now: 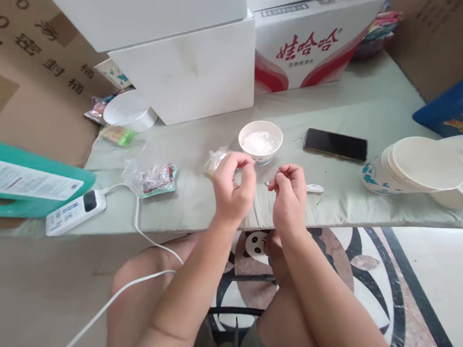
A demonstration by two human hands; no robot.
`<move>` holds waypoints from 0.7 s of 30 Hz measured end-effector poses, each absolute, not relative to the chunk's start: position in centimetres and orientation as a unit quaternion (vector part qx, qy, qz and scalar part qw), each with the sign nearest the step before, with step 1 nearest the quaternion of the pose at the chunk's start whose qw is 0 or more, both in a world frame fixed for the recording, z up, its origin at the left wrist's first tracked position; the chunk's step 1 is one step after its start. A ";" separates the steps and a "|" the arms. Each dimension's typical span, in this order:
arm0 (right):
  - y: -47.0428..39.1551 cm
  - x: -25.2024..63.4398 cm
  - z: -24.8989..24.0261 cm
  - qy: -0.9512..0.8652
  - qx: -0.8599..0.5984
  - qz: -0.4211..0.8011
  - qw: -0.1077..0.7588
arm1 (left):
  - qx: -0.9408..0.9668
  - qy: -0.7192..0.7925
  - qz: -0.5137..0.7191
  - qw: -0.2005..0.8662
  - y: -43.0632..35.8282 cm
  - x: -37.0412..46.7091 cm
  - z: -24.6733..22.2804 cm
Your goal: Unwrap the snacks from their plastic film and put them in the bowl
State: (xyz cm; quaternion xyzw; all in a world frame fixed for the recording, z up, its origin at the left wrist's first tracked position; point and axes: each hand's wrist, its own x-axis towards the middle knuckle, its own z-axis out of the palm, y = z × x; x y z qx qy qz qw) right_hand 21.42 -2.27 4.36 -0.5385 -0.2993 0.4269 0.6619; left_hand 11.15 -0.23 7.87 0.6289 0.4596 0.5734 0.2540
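Note:
My left hand (pixel 235 188) is raised just in front of a small paper bowl (pixel 259 158), its thumb and fingers curled together; whatever they may pinch is too small to see. Inside the bowl lies a white, crinkled, plastic-looking mass (pixel 259 142). Close by on the right, my right hand (pixel 289 196) is closed with thumb against fingers. A slim tool with a white handle (pixel 315 188) shows on both sides of that hand, a thin tip to the left; whether it is held or lies behind is unclear. Partly behind my left hand is a clear plastic packet (pixel 215 161).
A black phone (pixel 335 144) and stacked paper bowls (pixel 418 165) are on the right. Leftward lie a wrapped packet (pixel 157 180), a white tub (pixel 129 111), a power strip (pixel 77 213) with its cable, and a green jug (pixel 28 180). White cartons (pixel 191 70) line the back.

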 end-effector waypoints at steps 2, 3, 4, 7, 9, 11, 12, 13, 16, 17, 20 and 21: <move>-2.5 20.4 4.0 -0.345 -0.549 0.412 0.641 | 0.643 0.518 0.521 0.217 -0.9 7.6 5.5; -2.5 19.8 3.7 -0.363 -0.555 0.402 0.632 | 0.657 0.540 0.488 0.195 -0.7 6.2 4.7; -2.4 19.3 3.5 -0.376 -0.559 0.393 0.626 | 0.675 0.558 0.450 0.177 -0.2 5.0 4.2; -1.9 17.4 3.2 -0.397 -0.554 0.393 0.618 | 0.725 0.592 0.315 0.159 1.7 2.5 3.3; -1.3 16.1 3.1 -0.411 -0.541 0.406 0.612 | 0.749 0.590 0.242 0.181 2.8 1.4 2.9; -0.8 15.0 3.0 -0.425 -0.537 0.413 0.601 | 0.766 0.569 0.207 0.217 3.3 0.4 2.6; -0.6 14.5 2.9 -0.428 -0.540 0.413 0.595 | 0.771 0.556 0.202 0.234 3.4 -0.1 2.5; -0.4 14.2 2.8 -0.430 -0.545 0.412 0.591 | 0.774 0.546 0.202 0.249 3.4 -0.7 2.5; -0.1 13.6 2.3 -0.443 -0.572 0.386 0.572 | 0.766 0.540 0.215 0.277 2.7 -2.8 2.9; -0.2 13.5 2.1 -0.460 -0.585 0.366 0.559 | 0.759 0.545 0.216 0.284 2.4 -3.5 3.1; -0.5 13.1 1.7 -0.582 -0.580 0.287 0.494 | 0.740 0.555 0.225 0.306 1.5 -5.3 3.4; -0.6 13.0 1.5 -0.631 -0.560 0.265 0.467 | 0.735 0.554 0.234 0.313 1.2 -5.7 3.4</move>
